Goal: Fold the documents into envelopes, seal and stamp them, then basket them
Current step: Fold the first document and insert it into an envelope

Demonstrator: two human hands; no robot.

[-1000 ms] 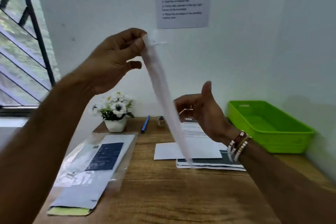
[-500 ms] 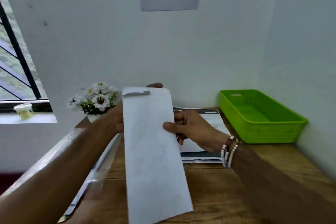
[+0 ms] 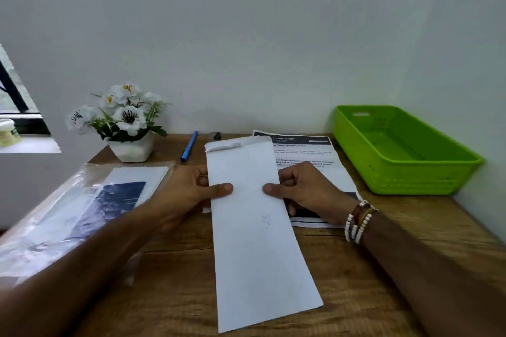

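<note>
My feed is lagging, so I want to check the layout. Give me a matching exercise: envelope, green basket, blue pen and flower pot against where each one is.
Things:
1 envelope
2 green basket
3 blue pen
4 flower pot

Places:
a lying between the flower pot and the printed document
b pinched at its edges by the left hand and right hand
c back left of the table
d back right, by the wall corner

Pairs: 1-b, 2-d, 3-a, 4-c

The envelope [image 3: 257, 227] hides most fingers of the left hand [image 3: 189, 191] and right hand [image 3: 309, 189] and part of the printed document [image 3: 315, 161], whose text is unreadable. The plastic sleeve [image 3: 54, 213] runs off the left edge.
</note>
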